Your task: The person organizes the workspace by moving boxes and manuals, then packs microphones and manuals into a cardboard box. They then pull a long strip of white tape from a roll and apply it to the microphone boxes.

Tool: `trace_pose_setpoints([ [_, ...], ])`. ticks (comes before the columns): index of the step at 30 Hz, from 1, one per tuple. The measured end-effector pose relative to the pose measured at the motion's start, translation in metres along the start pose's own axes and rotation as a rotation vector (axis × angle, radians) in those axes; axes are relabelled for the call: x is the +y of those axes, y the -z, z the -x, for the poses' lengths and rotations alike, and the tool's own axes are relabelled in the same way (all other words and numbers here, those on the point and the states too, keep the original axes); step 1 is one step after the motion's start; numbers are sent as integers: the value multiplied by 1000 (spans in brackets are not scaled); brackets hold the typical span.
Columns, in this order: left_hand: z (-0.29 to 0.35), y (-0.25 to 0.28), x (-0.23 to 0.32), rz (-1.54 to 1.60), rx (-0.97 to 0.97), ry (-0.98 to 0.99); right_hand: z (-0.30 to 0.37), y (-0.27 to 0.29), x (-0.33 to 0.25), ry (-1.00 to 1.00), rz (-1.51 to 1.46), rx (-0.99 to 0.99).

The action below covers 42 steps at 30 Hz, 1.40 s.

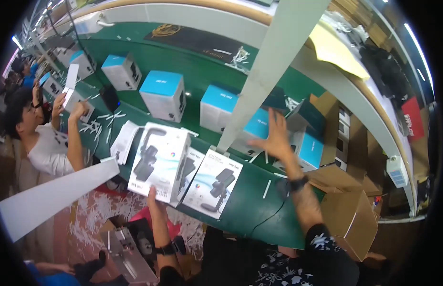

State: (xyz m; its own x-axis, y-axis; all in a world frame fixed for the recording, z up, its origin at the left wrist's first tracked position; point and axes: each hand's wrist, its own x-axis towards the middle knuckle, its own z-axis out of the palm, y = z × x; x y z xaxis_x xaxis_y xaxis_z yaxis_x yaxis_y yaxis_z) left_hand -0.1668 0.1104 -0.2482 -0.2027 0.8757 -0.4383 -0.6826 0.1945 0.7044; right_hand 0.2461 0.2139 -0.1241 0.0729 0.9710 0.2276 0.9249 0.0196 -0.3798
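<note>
Boxes fill the green worktable (240, 209), which curves across the view from upper left to lower right. The left hand (152, 194) grips the near bottom edge of a white retail box (157, 162) printed with a dark stand-like gadget, fingers curled on its lower rim, so the box stands tilted on the table's front part. Just beside it on the right lies a second white printed box (213, 183), flat on the green surface and touching or nearly touching the first; whether either box has anything inside cannot be told, since both are closed. The right hand (274, 138) is raised over the table farther back, fingers spread wide and holding nothing, near a blue-topped box (252, 128) partly hidden behind a pale slanted beam (269, 66). More blue-topped white boxes stand in a row along the back of the table, among them one (164, 95) behind the held box and one (217, 108) to its right, all shut. At the right, an open brown carton (333, 128) holds stacked white-and-blue boxes, and another brown carton (350, 224) sits below the table edge by the right forearm. At far left another person (45, 143) in a white shirt holds up a flat white item. White paper scraps (95, 209) litter the floor.
</note>
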Motion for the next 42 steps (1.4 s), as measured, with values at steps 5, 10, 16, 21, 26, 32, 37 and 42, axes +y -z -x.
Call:
trace_pose_setpoints([
  [5, -8, -1, 21, -102, -79, 44, -10, -14, 44, -106, 198, -313],
  [10, 0, -3, 18, -6, -132, 84, -9, -2, 45, -89, 45, -340],
  [16, 0, 1, 9, 48, -81, 0, 157, 48, -46, 39, 250, 245],
  [21, 1, -9, 3, 32, -137, 10, 251, 44, -100, 297, 288, 105],
  [26, 7, -9, -7, 14, -42, 13, 250, -46, -152, 498, -244, -89],
  [32, 11, -18, -16, 4, -6, -37, 217, -41, -132, 528, -357, -237],
  [37, 21, 13, 11, -76, -40, -159, 88, -19, -76, 26, -667, 185],
  [42, 51, -12, -17, -22, 34, -222, -126, -78, 63, 262, -31, -336],
])
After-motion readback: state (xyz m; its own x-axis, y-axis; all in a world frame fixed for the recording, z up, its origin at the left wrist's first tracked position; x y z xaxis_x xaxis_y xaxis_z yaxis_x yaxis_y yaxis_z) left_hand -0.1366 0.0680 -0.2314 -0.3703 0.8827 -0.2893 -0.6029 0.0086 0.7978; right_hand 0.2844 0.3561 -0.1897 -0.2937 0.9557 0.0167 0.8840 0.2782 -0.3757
